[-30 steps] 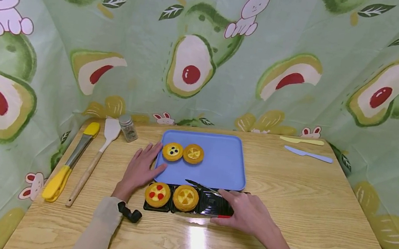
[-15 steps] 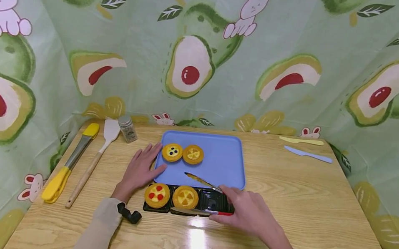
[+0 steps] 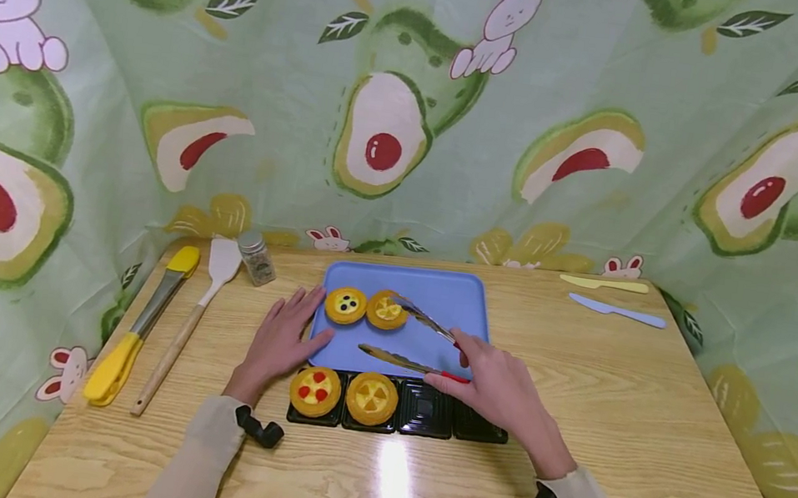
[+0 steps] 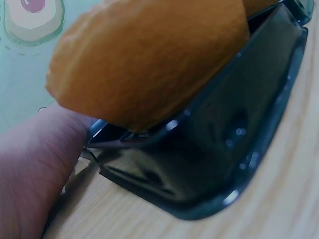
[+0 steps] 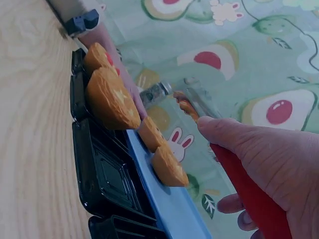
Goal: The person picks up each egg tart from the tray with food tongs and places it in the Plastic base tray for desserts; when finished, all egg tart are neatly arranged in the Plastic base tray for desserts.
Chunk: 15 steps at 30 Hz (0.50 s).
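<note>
Left hand (image 3: 290, 331), fingers extended, at left edge of blue tray (image 3: 441, 301); right hand (image 3: 499, 380) grips red-handled tongs (image 3: 427, 320), arms spread. Wedge-topped tart (image 3: 382, 318) on tray's left half, beside dark-dotted tart (image 3: 345, 306). Best straddle wedge-topped tart evenly, squeeze lightly; off-centre pinch could slip.

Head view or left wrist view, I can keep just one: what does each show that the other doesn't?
Only the head view shows the right hand, tongs, spatula, shaker and knives.

Only the left wrist view shows, close up, the outer wall of the near black box.

Both show that box, the left hand, a tart, the table and the curtain.
</note>
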### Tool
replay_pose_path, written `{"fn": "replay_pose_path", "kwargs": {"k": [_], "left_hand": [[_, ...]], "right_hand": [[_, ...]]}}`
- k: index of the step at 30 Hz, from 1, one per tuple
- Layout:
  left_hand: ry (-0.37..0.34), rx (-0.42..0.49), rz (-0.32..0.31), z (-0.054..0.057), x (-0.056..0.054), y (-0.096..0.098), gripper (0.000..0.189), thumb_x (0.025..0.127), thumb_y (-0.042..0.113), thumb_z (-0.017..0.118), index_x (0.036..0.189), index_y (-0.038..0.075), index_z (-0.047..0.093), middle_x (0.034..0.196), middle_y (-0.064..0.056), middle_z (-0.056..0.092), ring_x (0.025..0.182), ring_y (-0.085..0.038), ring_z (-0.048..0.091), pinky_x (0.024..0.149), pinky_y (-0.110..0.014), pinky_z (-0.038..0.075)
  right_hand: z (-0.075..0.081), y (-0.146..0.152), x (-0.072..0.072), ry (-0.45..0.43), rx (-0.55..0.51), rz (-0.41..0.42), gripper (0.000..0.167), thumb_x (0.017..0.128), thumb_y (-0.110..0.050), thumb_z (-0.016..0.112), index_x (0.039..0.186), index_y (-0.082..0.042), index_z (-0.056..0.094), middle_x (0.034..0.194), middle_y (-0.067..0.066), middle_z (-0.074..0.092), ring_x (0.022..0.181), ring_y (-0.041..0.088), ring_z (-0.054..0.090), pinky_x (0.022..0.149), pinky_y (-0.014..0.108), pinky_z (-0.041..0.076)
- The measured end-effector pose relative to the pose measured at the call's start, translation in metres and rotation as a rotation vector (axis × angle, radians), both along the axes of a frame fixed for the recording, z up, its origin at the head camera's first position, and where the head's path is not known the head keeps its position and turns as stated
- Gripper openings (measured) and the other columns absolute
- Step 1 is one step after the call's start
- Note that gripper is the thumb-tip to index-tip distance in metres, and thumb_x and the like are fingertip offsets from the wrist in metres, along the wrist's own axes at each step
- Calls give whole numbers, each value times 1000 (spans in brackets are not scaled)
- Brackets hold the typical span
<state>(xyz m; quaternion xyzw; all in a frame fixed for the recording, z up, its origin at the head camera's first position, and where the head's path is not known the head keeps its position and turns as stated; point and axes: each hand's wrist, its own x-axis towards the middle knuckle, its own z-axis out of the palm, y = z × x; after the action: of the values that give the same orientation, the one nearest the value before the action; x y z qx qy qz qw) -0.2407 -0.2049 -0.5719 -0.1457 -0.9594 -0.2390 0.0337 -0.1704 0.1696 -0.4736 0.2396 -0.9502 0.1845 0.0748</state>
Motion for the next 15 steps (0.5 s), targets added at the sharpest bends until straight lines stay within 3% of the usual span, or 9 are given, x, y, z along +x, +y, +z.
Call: {"fn": "replay_pose_path", "kwargs": {"k": [9, 15], "left_hand": [[-23, 3, 6, 2, 2, 1, 85, 101, 65, 51, 168, 20, 24, 172, -2, 29, 161, -28, 17, 128, -56, 10], [-14, 4, 3, 2, 2, 1, 86, 101, 65, 52, 168, 20, 25, 171, -2, 30, 161, -29, 18, 128, -56, 10]], "right_hand": [[-13, -10, -22, 8, 34, -57, 69, 84, -67, 76, 120, -9, 65, 72, -4, 52, 50, 12, 46, 41, 28, 35], [-22, -15, -29, 25, 95, -112, 79, 83, -68, 77, 131, -6, 66, 80, 3, 63, 51, 19, 54, 41, 31, 40]]}}
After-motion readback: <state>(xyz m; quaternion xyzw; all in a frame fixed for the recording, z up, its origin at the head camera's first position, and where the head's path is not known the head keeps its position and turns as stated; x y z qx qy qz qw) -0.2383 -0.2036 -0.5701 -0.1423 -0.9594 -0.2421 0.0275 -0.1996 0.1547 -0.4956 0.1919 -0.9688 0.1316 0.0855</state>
